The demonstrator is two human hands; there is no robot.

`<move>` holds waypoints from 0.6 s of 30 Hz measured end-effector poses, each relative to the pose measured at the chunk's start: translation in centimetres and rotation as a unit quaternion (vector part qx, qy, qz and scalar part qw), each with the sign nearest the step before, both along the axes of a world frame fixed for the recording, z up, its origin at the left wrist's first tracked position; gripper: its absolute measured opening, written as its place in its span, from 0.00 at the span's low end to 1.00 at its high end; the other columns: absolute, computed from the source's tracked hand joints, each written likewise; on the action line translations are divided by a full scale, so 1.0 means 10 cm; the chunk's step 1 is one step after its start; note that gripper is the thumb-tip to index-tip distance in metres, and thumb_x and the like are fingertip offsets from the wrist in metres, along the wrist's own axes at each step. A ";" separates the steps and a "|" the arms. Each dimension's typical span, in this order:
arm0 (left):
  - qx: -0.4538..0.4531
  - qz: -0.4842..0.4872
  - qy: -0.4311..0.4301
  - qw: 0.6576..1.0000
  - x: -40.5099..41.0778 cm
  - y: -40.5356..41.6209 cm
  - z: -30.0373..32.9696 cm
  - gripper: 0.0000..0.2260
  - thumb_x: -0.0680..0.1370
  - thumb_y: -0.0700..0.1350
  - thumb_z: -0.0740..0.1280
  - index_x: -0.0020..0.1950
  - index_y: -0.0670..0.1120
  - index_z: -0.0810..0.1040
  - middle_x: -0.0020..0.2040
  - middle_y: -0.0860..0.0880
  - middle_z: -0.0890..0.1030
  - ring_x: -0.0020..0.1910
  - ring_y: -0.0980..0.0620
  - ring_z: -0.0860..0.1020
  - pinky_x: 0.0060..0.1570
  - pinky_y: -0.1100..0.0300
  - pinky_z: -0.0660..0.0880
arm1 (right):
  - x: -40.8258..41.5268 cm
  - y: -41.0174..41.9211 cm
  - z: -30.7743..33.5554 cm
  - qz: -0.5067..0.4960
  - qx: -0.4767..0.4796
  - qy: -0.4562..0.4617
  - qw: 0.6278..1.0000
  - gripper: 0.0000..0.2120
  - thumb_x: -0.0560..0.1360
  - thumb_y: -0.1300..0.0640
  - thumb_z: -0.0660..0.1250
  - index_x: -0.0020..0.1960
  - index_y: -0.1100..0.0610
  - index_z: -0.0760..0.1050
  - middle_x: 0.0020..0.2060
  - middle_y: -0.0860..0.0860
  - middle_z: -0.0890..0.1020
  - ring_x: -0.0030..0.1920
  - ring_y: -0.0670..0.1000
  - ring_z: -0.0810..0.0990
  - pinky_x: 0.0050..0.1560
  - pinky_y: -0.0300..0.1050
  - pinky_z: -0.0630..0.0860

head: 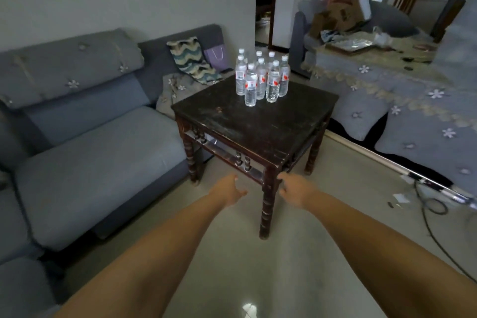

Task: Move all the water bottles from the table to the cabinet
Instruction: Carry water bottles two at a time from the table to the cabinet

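Several clear water bottles (pixel 262 77) with white caps and red-and-white labels stand upright in a tight cluster at the far corner of a dark wooden square table (pixel 247 126). My left hand (pixel 228 190) and my right hand (pixel 294 190) are stretched out in front of me, below the table's near corner. Both hold nothing, with fingers relaxed. Neither touches the table or a bottle. No cabinet is in view.
A grey sofa (pixel 98 152) runs along the left, with a patterned cushion (pixel 192 59) and a purple bag (pixel 216 55) at its far end. A covered sofa (pixel 402 95) with cardboard boxes (pixel 340 8) is on the right. Cables (pixel 431 214) lie on the floor at right. A doorway (pixel 264 0) opens behind.
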State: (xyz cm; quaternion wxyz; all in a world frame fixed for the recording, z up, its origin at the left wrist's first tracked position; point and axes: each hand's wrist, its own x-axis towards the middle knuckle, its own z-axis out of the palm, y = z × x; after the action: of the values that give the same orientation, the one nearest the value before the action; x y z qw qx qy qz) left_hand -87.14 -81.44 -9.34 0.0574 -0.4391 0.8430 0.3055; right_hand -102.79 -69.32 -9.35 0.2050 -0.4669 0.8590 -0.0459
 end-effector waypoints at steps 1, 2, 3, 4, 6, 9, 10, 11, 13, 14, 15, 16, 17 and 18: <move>-0.003 -0.002 0.008 1.000 -0.11 -0.19 0.04 0.28 0.78 0.51 0.66 0.74 0.43 0.63 0.70 0.42 0.72 0.68 0.44 0.72 0.65 0.54 0.69 | -0.10 -0.17 0.01 -0.004 -0.004 -0.002 1.000 0.18 0.80 0.55 0.58 0.69 0.55 0.67 0.63 0.56 0.75 0.64 0.57 0.75 0.64 0.52 0.72; 0.000 0.000 0.016 1.000 -0.23 -0.37 0.07 0.27 0.78 0.50 0.66 0.74 0.43 0.63 0.69 0.42 0.73 0.67 0.44 0.73 0.64 0.54 0.70 | -0.21 -0.32 0.02 -0.006 -0.002 -0.003 1.000 0.18 0.80 0.55 0.58 0.69 0.55 0.67 0.63 0.56 0.75 0.64 0.57 0.75 0.64 0.52 0.72; 0.004 0.000 0.023 1.000 -0.35 -0.54 0.06 0.27 0.78 0.50 0.67 0.73 0.43 0.64 0.69 0.42 0.74 0.66 0.43 0.74 0.64 0.54 0.71 | -0.32 -0.46 0.01 -0.009 0.003 -0.002 1.000 0.18 0.80 0.55 0.58 0.69 0.54 0.67 0.63 0.56 0.74 0.64 0.57 0.75 0.64 0.52 0.72; 0.010 -0.001 0.026 1.000 -0.48 -0.69 0.05 0.26 0.78 0.50 0.67 0.73 0.43 0.65 0.68 0.42 0.74 0.66 0.43 0.74 0.63 0.54 0.71 | -0.44 -0.60 -0.01 -0.011 0.008 0.000 1.000 0.18 0.80 0.54 0.58 0.69 0.54 0.66 0.63 0.56 0.74 0.64 0.57 0.75 0.64 0.52 0.73; 0.018 -0.009 0.028 0.999 -0.73 -0.92 0.03 0.25 0.78 0.50 0.67 0.71 0.43 0.66 0.67 0.42 0.75 0.64 0.44 0.75 0.60 0.54 0.72 | -0.69 -0.83 -0.03 -0.020 0.014 -0.004 1.000 0.19 0.80 0.53 0.58 0.70 0.54 0.65 0.64 0.55 0.74 0.64 0.57 0.74 0.64 0.53 0.73; 0.017 -0.022 0.022 0.999 -1.20 -1.34 -0.05 0.24 0.78 0.52 0.66 0.70 0.43 0.66 0.63 0.42 0.77 0.60 0.44 0.77 0.55 0.55 0.73 | -1.15 -1.24 -0.07 -0.034 0.020 -0.014 0.999 0.21 0.80 0.52 0.57 0.72 0.53 0.63 0.65 0.55 0.72 0.65 0.57 0.74 0.65 0.53 0.72; 0.019 -0.019 0.022 0.999 -1.35 -1.48 -0.07 0.25 0.78 0.53 0.66 0.70 0.43 0.66 0.63 0.42 0.77 0.58 0.45 0.78 0.54 0.55 0.74 | -1.30 -1.37 -0.08 -0.032 0.020 -0.015 0.999 0.21 0.80 0.52 0.57 0.72 0.53 0.63 0.65 0.55 0.72 0.65 0.57 0.73 0.65 0.53 0.72; 0.021 -0.014 0.025 0.999 -1.52 -1.63 -0.10 0.25 0.78 0.53 0.66 0.70 0.43 0.66 0.63 0.42 0.77 0.56 0.45 0.78 0.53 0.55 0.74 | -1.47 -1.53 -0.10 -0.032 0.019 -0.015 0.999 0.21 0.80 0.52 0.57 0.73 0.53 0.63 0.65 0.55 0.72 0.66 0.57 0.73 0.65 0.52 0.72; 0.018 -0.009 0.035 0.999 -1.83 -1.93 -0.12 0.25 0.78 0.54 0.66 0.70 0.44 0.66 0.63 0.42 0.76 0.56 0.44 0.78 0.54 0.54 0.74 | -1.80 -1.82 -0.11 -0.025 0.011 -0.018 0.999 0.22 0.81 0.52 0.56 0.73 0.54 0.62 0.66 0.56 0.72 0.66 0.57 0.73 0.65 0.51 0.71; 0.015 -0.003 0.038 0.999 -2.00 -2.10 -0.12 0.25 0.77 0.54 0.66 0.69 0.44 0.66 0.63 0.42 0.76 0.58 0.44 0.77 0.55 0.54 0.73 | -1.99 -1.99 -0.11 -0.020 0.009 -0.019 1.000 0.22 0.81 0.52 0.57 0.74 0.54 0.62 0.66 0.56 0.72 0.66 0.57 0.73 0.65 0.51 0.71; 0.017 0.004 0.041 0.999 -2.17 -2.25 -0.13 0.25 0.77 0.54 0.67 0.69 0.43 0.66 0.63 0.41 0.76 0.59 0.43 0.77 0.57 0.53 0.73 | -2.16 -2.15 -0.10 -0.015 0.011 -0.020 1.000 0.22 0.81 0.53 0.57 0.74 0.55 0.62 0.66 0.56 0.72 0.65 0.57 0.73 0.65 0.50 0.71; 0.019 0.011 0.044 0.999 -2.31 -2.39 -0.12 0.25 0.77 0.54 0.67 0.69 0.43 0.67 0.63 0.41 0.76 0.60 0.43 0.76 0.58 0.54 0.72 | -2.31 -2.28 -0.08 -0.013 0.012 -0.019 1.000 0.22 0.80 0.53 0.57 0.74 0.55 0.62 0.65 0.56 0.72 0.65 0.56 0.73 0.65 0.50 0.72; 0.019 0.014 0.047 0.999 -2.46 -2.54 -0.10 0.25 0.77 0.54 0.67 0.69 0.43 0.67 0.63 0.41 0.76 0.60 0.43 0.76 0.58 0.54 0.72 | -2.47 -2.43 -0.07 -0.013 0.010 -0.019 1.000 0.22 0.80 0.53 0.57 0.74 0.55 0.62 0.65 0.56 0.72 0.65 0.56 0.74 0.65 0.50 0.72; 0.019 0.018 0.050 0.998 -2.60 -2.68 -0.10 0.25 0.77 0.54 0.67 0.69 0.43 0.67 0.63 0.41 0.76 0.60 0.43 0.76 0.58 0.55 0.72 | -2.63 -2.57 -0.05 -0.014 0.010 -0.018 1.000 0.22 0.80 0.53 0.57 0.74 0.55 0.63 0.65 0.56 0.72 0.65 0.56 0.74 0.65 0.50 0.72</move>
State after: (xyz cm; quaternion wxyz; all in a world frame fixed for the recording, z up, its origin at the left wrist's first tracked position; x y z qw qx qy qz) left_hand -113.19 -108.22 -10.30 0.0185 -0.4369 0.8310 0.3439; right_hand -129.10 -95.03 -9.89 0.2244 -0.4518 0.8620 -0.0490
